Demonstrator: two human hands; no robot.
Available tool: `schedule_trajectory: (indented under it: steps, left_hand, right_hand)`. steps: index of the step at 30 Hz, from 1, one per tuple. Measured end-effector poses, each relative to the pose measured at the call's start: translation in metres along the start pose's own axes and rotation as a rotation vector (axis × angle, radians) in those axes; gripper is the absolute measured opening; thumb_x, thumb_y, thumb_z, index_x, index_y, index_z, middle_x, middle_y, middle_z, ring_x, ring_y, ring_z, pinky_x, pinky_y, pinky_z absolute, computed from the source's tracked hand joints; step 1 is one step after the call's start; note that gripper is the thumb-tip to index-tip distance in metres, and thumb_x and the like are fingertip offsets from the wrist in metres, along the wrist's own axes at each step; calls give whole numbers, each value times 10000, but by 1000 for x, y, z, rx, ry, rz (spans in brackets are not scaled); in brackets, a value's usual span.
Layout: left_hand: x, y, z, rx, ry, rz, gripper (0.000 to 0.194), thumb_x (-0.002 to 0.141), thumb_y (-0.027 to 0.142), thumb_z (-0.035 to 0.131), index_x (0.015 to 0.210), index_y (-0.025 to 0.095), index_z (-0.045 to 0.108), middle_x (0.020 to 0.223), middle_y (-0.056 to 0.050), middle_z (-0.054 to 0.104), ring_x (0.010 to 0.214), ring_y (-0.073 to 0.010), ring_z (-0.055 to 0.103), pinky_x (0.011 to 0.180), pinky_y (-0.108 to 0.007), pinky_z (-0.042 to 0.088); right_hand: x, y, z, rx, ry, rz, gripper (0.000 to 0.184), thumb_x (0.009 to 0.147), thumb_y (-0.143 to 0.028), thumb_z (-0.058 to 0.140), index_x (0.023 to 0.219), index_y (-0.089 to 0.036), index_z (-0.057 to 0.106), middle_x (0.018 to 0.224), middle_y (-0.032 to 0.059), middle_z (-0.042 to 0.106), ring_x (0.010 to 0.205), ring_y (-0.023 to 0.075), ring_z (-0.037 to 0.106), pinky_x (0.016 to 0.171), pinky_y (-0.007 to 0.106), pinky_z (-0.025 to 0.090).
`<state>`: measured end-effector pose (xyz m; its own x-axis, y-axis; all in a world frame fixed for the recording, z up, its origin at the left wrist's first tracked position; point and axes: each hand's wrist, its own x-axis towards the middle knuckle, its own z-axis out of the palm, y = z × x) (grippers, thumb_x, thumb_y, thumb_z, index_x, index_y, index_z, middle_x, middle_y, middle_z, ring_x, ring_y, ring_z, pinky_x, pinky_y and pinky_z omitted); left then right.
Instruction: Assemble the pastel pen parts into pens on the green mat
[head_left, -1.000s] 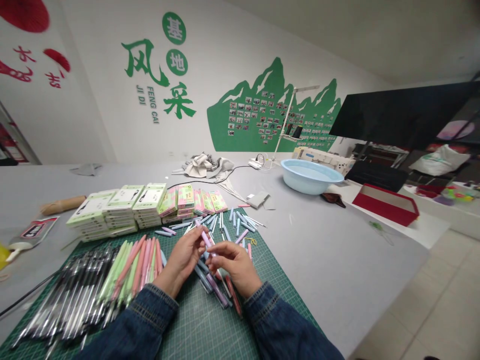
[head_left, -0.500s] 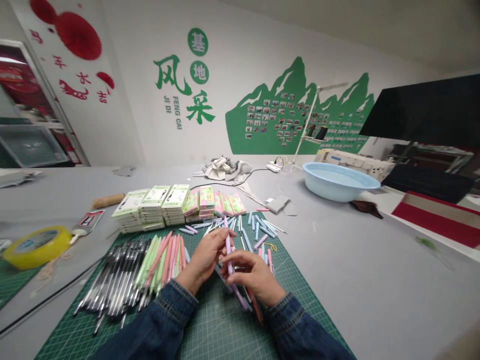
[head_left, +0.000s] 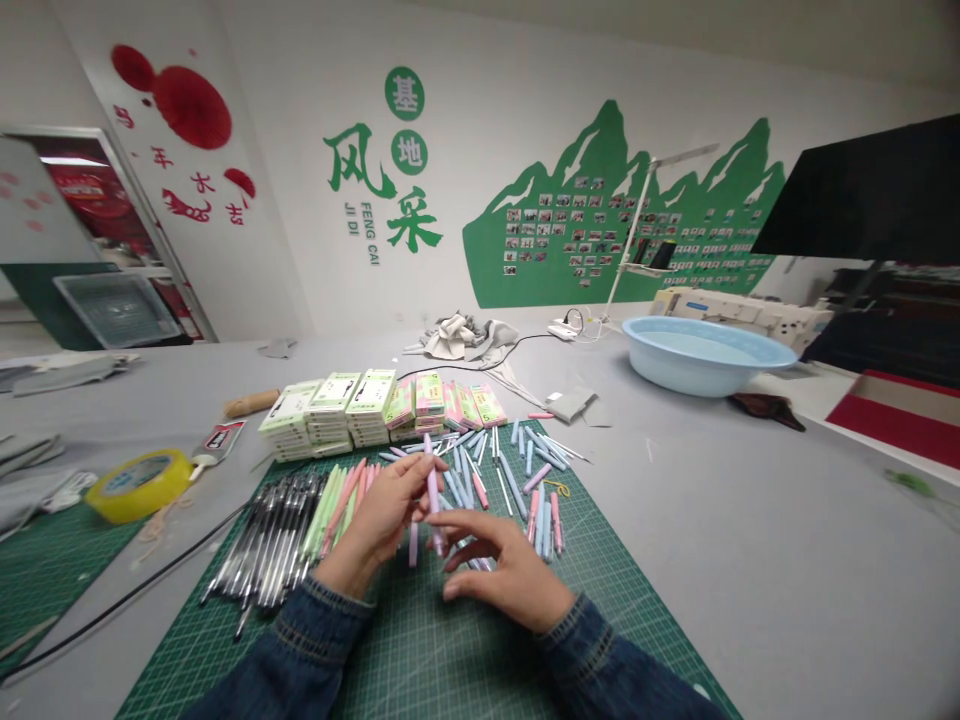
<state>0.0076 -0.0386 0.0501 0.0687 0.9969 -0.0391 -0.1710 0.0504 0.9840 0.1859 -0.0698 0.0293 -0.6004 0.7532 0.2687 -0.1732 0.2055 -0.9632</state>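
My left hand [head_left: 384,508] is closed around a light purple pen [head_left: 431,480], which stands nearly upright between thumb and fingers. Close by on the right, my right hand [head_left: 510,572] has its fingers apart, the index fingertip at the pen's lower part; whether it touches cannot be told. A second purple piece shows just below my left hand. Beyond my hands, loose blue pen barrels [head_left: 513,488], pink ones [head_left: 556,522] and thin white refills lie scattered on the green cutting mat [head_left: 600,600]. Some pieces under my right hand are partly hidden.
Black-and-clear pens [head_left: 262,545] and green pens [head_left: 324,510] lie in rows at left. Stacked small boxes [head_left: 330,410] stand behind. Yellow tape [head_left: 142,485] and a cable flank the mat. A blue basin [head_left: 705,355] and a sewing machine [head_left: 750,312] are at back right.
My right hand's fingers have spread from their grip on the purple pen. Both hands, with the pen, have shifted left, away from the loose barrels. The camera view has turned slightly left.
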Motion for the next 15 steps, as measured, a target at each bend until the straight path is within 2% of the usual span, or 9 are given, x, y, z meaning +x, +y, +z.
schedule_trajectory:
  steps: [2, 4, 6, 7, 8, 11, 15]
  left_hand:
    - [-1, 16, -28, 250, 152, 49, 375, 764, 520, 555, 882, 171, 624, 592, 34, 516, 407, -61, 376, 403, -173, 247]
    - [-1, 31, -62, 701, 355, 62, 369, 764, 517, 524, 816, 173, 647, 556, 9, 533, 433, -112, 440, 426, -209, 289]
    - [2, 37, -96, 1161, 494, 28, 318, 740, 462, 532, 747, 173, 664, 658, -63, 634, 582, -202, 569, 518, -261, 369]
    - [5, 36, -110, 1328, 523, -2, 310, 735, 444, 522, 719, 168, 662, 697, -101, 662, 661, -253, 602, 569, -293, 393]
    - [7, 33, -122, 1447, 493, -44, 316, 735, 441, 508, 697, 165, 657, 712, -132, 674, 711, -292, 617, 605, -321, 407]
    - [15, 15, -142, 1565, 442, -139, 343, 742, 463, 474, 731, 169, 650, 760, -176, 691, 753, -340, 635, 635, -363, 427]
    - [19, 3, -146, 1561, 420, -214, 375, 745, 521, 466, 746, 184, 630, 762, -172, 687, 745, -327, 635, 645, -370, 438]
  right_hand:
    - [1, 2, -2, 46, 64, 10, 546, 696, -248, 725, 1218, -275, 566, 929, 20, 668, 781, 162, 618, 723, 314, 518]
    - [4, 6, -7, 89, 231, 6, 443, 761, -272, 656, 1194, -236, 568, 821, 20, 663, 695, 151, 606, 662, 305, 511]
    - [7, 10, -15, 99, 432, 4, 311, 787, -314, 616, 1070, -185, 618, 719, 20, 641, 621, 147, 589, 605, 295, 498]
    - [7, 12, -21, 94, 517, 11, 274, 790, -329, 607, 1013, -171, 630, 702, 23, 634, 613, 147, 584, 598, 292, 493]
    - [8, 14, -27, 85, 600, 14, 253, 786, -340, 607, 967, -165, 636, 695, 25, 632, 611, 146, 581, 594, 287, 488]
    - [7, 18, -46, 55, 764, -8, 242, 766, -353, 620, 916, -163, 630, 686, 23, 628, 610, 144, 570, 572, 273, 469]
    - [4, 24, -63, 24, 865, -15, 215, 766, -334, 600, 892, -162, 622, 684, 20, 623, 601, 140, 564, 575, 272, 463]
